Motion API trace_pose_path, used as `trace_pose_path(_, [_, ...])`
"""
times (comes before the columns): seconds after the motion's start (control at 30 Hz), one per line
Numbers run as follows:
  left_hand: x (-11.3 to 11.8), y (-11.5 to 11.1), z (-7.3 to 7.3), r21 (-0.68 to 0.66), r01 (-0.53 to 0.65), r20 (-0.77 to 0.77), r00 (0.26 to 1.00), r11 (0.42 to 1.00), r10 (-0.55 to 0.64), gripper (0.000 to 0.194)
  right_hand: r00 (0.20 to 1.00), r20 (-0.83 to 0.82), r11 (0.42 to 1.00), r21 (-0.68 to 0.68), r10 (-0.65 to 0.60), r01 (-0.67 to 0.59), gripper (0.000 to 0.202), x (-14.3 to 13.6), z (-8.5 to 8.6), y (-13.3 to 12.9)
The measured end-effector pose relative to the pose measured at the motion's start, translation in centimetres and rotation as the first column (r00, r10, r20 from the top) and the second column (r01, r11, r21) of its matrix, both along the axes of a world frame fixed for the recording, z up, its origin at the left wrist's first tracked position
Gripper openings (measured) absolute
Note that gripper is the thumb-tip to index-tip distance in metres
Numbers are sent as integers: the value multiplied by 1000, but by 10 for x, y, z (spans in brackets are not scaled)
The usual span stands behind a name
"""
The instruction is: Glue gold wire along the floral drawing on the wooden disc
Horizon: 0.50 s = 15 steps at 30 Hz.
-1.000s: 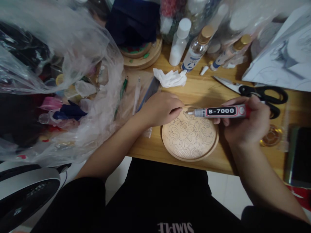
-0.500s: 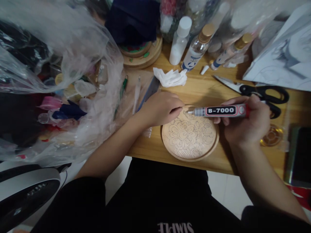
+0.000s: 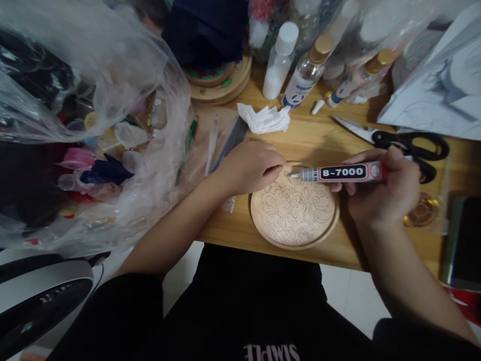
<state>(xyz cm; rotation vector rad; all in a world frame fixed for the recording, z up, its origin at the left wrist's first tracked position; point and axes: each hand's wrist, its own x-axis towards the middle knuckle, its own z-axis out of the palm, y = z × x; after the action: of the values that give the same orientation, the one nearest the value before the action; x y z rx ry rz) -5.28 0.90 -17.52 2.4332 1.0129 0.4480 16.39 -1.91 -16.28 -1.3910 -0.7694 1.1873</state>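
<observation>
A round wooden board (image 3: 293, 210) with flowers drawn in thin dark lines lies near the table's front edge. In my right hand (image 3: 387, 188) is a B-7000 glue tube (image 3: 347, 173), held level, its white nozzle pointing left over the upper part of the board. Whether the nozzle touches the wood, I cannot tell. My left hand (image 3: 259, 168) rests at the board's upper left edge with its fingers curled in. Its fingertips are hidden, so anything pinched there does not show.
Black-handled scissors (image 3: 406, 143) lie beyond my right hand. Crumpled tissue (image 3: 265, 119) sits behind the board, near a white-capped bottle (image 3: 280, 60) and a gold-capped bottle (image 3: 306, 72). Plastic bags (image 3: 150, 185) of craft bits fill the left. A phone (image 3: 462, 240) lies at right.
Both hands keep nearly the same place. The glue tube has shifted very slightly to the right; otherwise the view has only moved a little.
</observation>
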Motion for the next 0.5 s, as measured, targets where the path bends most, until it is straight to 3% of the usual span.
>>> trace_pose_path(0.5, [1,1,0,-21,0,-19,1000,1000,0,22,999,-4,999,19,-32,32,26,-1,1,0])
